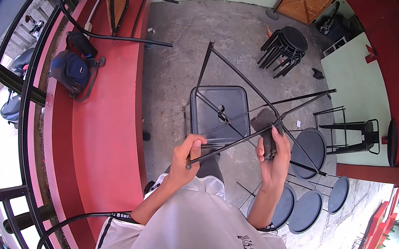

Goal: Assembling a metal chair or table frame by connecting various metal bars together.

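Both my hands are on a black metal leg frame (239, 76), made of thin tubes that cross and branch out. My left hand (185, 160) is closed round one tube near its end, close to my lap. In my right hand (276, 158) is a dark grey cloth (263, 118), bunched against the frame where several tubes meet; part of the cloth lies hidden behind my fingers. Beneath the frame, in front of my legs, stands a square black stool (213, 101) with a hole in the middle of its seat.
Round dark tabletops (310, 147) on thin legs stand close on my right. Farther off is a stack of round black stools (293, 38). To my left runs a red ledge (106, 132) bearing a blue bag (71, 71) and, farther along, a wood-and-metal chair (115, 6). Black railings (27, 151) edge it.
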Available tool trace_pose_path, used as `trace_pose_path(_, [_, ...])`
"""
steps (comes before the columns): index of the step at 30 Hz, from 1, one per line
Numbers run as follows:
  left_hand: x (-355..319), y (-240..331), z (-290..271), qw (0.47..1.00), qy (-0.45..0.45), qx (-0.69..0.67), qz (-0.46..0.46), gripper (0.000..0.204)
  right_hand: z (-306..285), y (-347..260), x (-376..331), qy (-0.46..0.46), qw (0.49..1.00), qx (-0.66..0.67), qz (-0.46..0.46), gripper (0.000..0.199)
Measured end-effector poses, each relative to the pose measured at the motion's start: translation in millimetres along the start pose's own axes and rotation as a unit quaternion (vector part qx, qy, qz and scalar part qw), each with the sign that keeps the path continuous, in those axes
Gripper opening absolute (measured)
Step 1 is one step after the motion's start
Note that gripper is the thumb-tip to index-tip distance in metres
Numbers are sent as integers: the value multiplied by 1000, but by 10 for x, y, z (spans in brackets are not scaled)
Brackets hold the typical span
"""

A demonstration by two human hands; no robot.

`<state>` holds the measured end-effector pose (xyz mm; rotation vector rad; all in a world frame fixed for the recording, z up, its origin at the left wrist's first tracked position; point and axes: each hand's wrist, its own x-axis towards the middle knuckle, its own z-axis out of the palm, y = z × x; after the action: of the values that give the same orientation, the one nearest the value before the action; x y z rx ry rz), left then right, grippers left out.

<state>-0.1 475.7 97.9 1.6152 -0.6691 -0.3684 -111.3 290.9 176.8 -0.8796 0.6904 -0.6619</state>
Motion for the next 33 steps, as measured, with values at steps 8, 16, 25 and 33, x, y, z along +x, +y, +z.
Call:
trace_pose_path(8, [-26,33,60,1000,12,1,-3,16,154,368,35,162,974,-31,-155,19])
trace_pose_path(16, [-1,9,57,1000,13,0,3,15,344,416,-130,133,983,-13,-129,13])
trace_pose_path(25, [123,23,46,999,13,38,4,4,567,556,-788,-31,997,-5,76,29])
trace_pose_path(33, [255,-7,5,996,-57,-43,45,36,592,771,-763,-104,981,-162,11,19])
